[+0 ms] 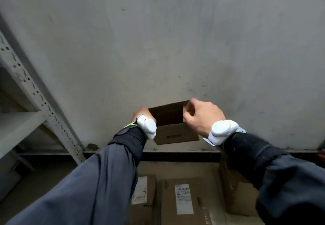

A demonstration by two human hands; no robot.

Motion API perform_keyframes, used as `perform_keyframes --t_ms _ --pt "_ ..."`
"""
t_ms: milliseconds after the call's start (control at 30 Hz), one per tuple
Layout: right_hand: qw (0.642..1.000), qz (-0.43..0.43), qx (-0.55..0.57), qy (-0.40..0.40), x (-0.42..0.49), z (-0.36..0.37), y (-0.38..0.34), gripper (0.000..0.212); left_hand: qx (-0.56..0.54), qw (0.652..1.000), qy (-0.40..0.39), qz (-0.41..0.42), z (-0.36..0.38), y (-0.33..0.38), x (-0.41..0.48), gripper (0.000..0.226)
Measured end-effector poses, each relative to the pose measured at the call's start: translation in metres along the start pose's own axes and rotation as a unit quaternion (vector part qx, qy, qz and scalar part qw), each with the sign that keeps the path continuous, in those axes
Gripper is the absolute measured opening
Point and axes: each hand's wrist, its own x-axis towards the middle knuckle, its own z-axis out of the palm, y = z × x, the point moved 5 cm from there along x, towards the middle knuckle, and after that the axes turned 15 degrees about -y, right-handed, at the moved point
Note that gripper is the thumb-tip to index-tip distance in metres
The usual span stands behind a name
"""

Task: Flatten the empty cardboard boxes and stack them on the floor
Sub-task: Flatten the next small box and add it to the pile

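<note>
I hold a small brown cardboard box [173, 124] up in front of the grey wall, at chest height. My left hand [143, 115] grips its left side, mostly hidden behind a white wrist device. My right hand [200, 115] pinches the box's upper right flap, which looks dark on its inside. Below, flattened cardboard boxes [177, 200] with white labels lie stacked on the floor. Another brown box [235, 189] stands at the right of the stack, partly hidden by my right sleeve.
A white perforated metal shelf upright [40, 98] slants along the left, with a shelf board [19, 128] beside it. The grey wall [175, 40] fills the background. A dark gap [175, 156] runs along the wall's foot.
</note>
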Motion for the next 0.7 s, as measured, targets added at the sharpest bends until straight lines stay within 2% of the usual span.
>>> perform_keyframes --t_ms 33,100,133,167,200,267,300,400,467,500,567,633,700 --pt "0.999 0.047 -0.003 0.008 0.002 -0.001 0.006 0.044 0.054 0.999 0.000 -0.005 -0.006 0.004 -0.003 0.016" --pt "0.990 0.119 -0.001 -0.082 0.007 0.011 0.011 0.080 0.134 0.991 -0.005 0.027 -0.014 0.010 -0.013 0.004" --pt "0.981 0.135 0.017 -0.138 0.008 0.020 0.010 0.085 0.130 0.991 0.000 0.033 -0.015 0.008 -0.011 0.011" --pt "0.973 0.140 0.047 -0.175 0.012 0.032 0.009 0.080 0.136 0.990 0.012 0.043 -0.014 0.006 -0.006 0.025" --pt "0.968 0.138 0.080 -0.191 0.016 0.040 0.007 0.066 0.131 0.990 0.017 0.054 -0.012 0.002 -0.006 0.034" --pt "0.964 0.132 0.121 -0.198 0.025 0.051 0.008 0.037 0.131 0.989 0.024 0.070 -0.008 -0.007 -0.001 0.040" --pt "0.961 0.131 0.131 -0.205 0.029 0.056 0.011 0.030 0.129 0.989 0.018 0.073 -0.004 -0.012 0.002 0.039" --pt "0.962 0.132 0.126 -0.203 0.041 0.062 0.019 0.019 0.085 0.996 -0.006 0.035 0.005 -0.029 0.014 0.041" --pt "0.969 0.139 0.114 -0.172 0.041 0.058 0.016 0.018 0.081 0.997 -0.013 0.000 0.005 -0.034 0.016 0.059" --pt "0.972 0.134 0.109 -0.160 0.044 0.057 0.013 0.019 0.106 0.994 -0.010 -0.007 0.003 -0.034 0.019 0.073" --pt "0.977 0.126 0.093 -0.144 0.046 0.056 0.004 0.017 0.192 0.981 0.013 0.029 -0.003 -0.027 0.021 0.091" --pt "0.981 0.114 0.077 -0.136 0.048 0.058 -0.004 0.015 0.267 0.957 0.010 0.113 -0.003 -0.013 0.019 0.084" --pt "0.983 0.096 0.077 -0.138 0.047 0.060 -0.013 0.012 0.290 0.945 -0.016 0.150 0.003 -0.007 0.021 0.052"
